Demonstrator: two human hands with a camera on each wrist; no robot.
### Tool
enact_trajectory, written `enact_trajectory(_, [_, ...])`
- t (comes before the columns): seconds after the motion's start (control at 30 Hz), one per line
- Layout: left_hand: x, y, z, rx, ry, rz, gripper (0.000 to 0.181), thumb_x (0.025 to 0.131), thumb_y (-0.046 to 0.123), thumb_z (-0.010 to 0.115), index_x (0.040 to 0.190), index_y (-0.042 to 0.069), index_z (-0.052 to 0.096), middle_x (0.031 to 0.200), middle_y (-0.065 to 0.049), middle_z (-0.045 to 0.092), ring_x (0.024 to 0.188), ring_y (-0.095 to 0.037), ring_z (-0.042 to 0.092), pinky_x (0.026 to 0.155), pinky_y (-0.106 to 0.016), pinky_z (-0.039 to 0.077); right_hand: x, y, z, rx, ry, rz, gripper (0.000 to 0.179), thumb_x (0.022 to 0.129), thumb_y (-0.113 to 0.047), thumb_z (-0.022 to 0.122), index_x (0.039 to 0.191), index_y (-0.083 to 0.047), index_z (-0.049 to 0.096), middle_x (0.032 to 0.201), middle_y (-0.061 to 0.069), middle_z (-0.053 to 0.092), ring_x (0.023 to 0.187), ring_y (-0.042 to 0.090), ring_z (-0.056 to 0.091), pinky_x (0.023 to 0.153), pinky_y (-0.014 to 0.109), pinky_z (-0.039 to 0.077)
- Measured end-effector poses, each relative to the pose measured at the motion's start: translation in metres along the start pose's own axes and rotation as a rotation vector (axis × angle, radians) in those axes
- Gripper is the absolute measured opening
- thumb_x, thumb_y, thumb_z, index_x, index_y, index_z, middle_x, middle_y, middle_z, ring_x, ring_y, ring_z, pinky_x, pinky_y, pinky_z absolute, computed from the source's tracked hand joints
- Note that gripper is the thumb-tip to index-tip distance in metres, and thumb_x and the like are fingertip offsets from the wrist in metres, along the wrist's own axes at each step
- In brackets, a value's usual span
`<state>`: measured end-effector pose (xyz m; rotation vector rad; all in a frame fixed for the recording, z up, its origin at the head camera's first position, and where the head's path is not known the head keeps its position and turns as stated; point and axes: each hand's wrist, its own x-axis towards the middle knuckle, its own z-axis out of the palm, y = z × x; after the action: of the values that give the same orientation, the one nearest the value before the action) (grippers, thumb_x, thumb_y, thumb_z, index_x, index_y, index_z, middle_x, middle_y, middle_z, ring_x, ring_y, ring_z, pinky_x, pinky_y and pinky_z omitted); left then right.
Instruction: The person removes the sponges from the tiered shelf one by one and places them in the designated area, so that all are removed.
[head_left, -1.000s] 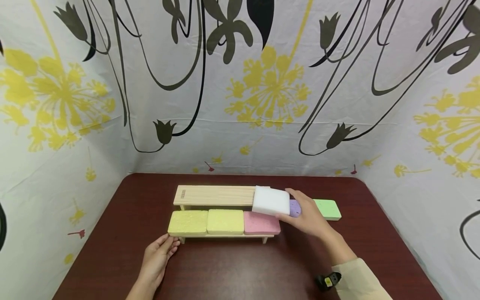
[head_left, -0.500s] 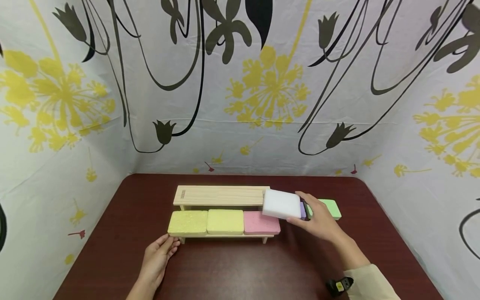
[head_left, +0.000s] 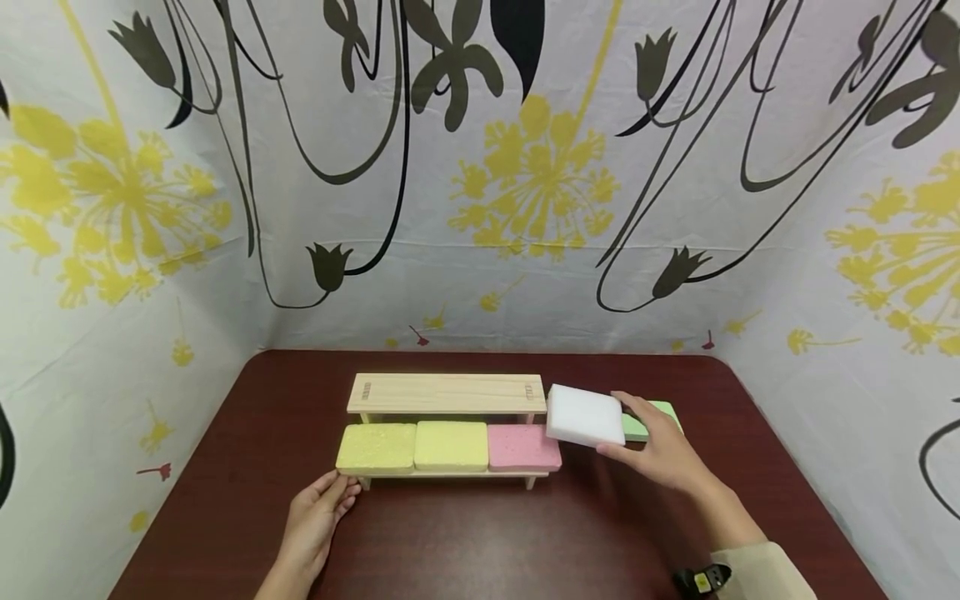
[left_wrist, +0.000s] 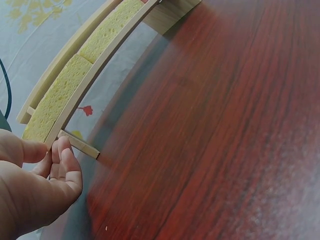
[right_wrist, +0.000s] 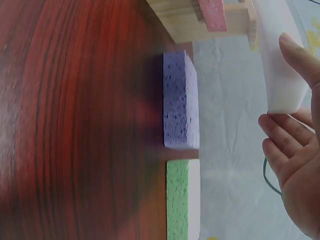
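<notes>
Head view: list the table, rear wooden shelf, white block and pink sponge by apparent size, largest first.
1. Table
2. Rear wooden shelf
3. White block and pink sponge: too alike to rank; the raised block may be nearer the camera.

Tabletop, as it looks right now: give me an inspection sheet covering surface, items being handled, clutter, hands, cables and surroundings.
Surface: dark red-brown wood-grain table, glossy, no spills seen.
Job's things: two-tier wooden stand; its lower front tier carries two yellow sponges and a pink sponge; its upper tier is bare. Purple sponge and green sponge lie on the table beside the stand's right end. White block is held off the table.
Clutter: nothing seen.
Hands: left hand pinches the stand's front-left corner; right hand grips the white block.
Cables: nothing seen.
Surroundings: white cloth with yellow, grey and black plant print.
</notes>
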<state>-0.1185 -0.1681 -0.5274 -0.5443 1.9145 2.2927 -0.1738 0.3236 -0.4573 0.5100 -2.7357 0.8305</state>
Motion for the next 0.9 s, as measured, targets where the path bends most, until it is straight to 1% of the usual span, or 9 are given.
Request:
enact_trajectory(0.07, [0.000,0.000,0.000,0.005,-0.002,-0.001,0.048,0.108,0.010,0.047,0.145,-0.018,0.034,0.104,-0.005,0.068,0.092,-0.007,0.064,0.083,-0.020,0.055,-0.003,0.004,-0.002,-0.016,0.008,0.000,0.083,0.077,-0.035,0.090,0.142,-0.001,0.052,0.132,0.017,0.061,0.119,0.033,0.059,0.093,0.049,0.048])
enact_trajectory(0.17, [0.000,0.000,0.000,0.009,-0.001,-0.006,0.048,0.108,0.010,0.048,0.145,-0.017,0.034,0.104,-0.004,0.068,0.092,-0.007,0.064,0.083,-0.020,0.055,-0.007,0.011,-0.003,-0.029,0.017,0.000,0.083,0.076,-0.036,0.091,0.142,-0.002,0.052,0.131,0.017,0.062,0.117,0.033,0.059,0.090,0.049,0.048])
enact_trajectory(0.37, [0.000,-0.001,0.000,0.007,-0.004,0.002,0.047,0.108,0.009,0.048,0.145,-0.017,0.035,0.104,-0.004,0.068,0.092,-0.006,0.064,0.084,-0.020,0.055,-0.013,0.023,-0.003,-0.038,-0.001,0.019,0.084,0.077,-0.035,0.090,0.141,0.002,0.051,0.129,0.022,0.062,0.116,0.038,0.059,0.090,0.057,0.050])
enact_trajectory(0.5, [0.000,-0.001,0.001,0.010,0.002,0.003,0.045,0.108,0.008,0.047,0.144,-0.017,0.037,0.104,-0.004,0.068,0.091,-0.006,0.064,0.083,-0.020,0.055,-0.019,0.030,-0.002,-0.041,-0.035,0.052,0.086,0.077,-0.036,0.090,0.141,0.006,0.050,0.131,0.026,0.059,0.120,0.043,0.057,0.093,0.061,0.049])
enact_trajectory(0.63, [0.000,-0.001,0.001,0.010,0.006,0.004,0.044,0.108,0.007,0.046,0.144,-0.017,0.037,0.103,-0.004,0.068,0.090,-0.005,0.063,0.082,-0.019,0.055,-0.024,0.034,0.000,-0.039,-0.097,0.067,0.090,0.078,-0.038,0.089,0.144,0.006,0.047,0.136,0.026,0.057,0.120,0.042,0.057,0.093,0.059,0.050])
enact_trajectory(0.7, [0.000,0.000,0.002,0.011,0.011,0.004,0.043,0.108,0.006,0.046,0.143,-0.017,0.038,0.102,-0.004,0.068,0.090,-0.005,0.063,0.082,-0.019,0.055,-0.026,0.035,0.002,-0.032,-0.129,0.058,0.090,0.078,-0.037,0.089,0.145,0.006,0.046,0.137,0.025,0.056,0.118,0.039,0.060,0.092,0.057,0.052])
enact_trajectory(0.8, [-0.001,0.000,0.002,0.011,0.014,0.007,0.043,0.108,0.006,0.046,0.143,-0.017,0.038,0.102,-0.004,0.068,0.090,-0.005,0.063,0.083,-0.020,0.055,-0.028,0.035,0.005,-0.015,-0.151,0.025,0.089,0.077,-0.036,0.090,0.143,0.007,0.048,0.136,0.024,0.057,0.116,0.038,0.063,0.091,0.055,0.053])
enact_trajectory(0.9, [-0.001,0.000,0.002,0.010,0.014,0.006,0.043,0.108,0.006,0.046,0.143,-0.017,0.038,0.102,-0.004,0.068,0.090,-0.005,0.063,0.083,-0.020,0.055,-0.029,0.035,0.010,-0.004,-0.160,-0.010,0.087,0.076,-0.033,0.091,0.140,0.009,0.050,0.135,0.024,0.059,0.119,0.041,0.061,0.093,0.056,0.052])
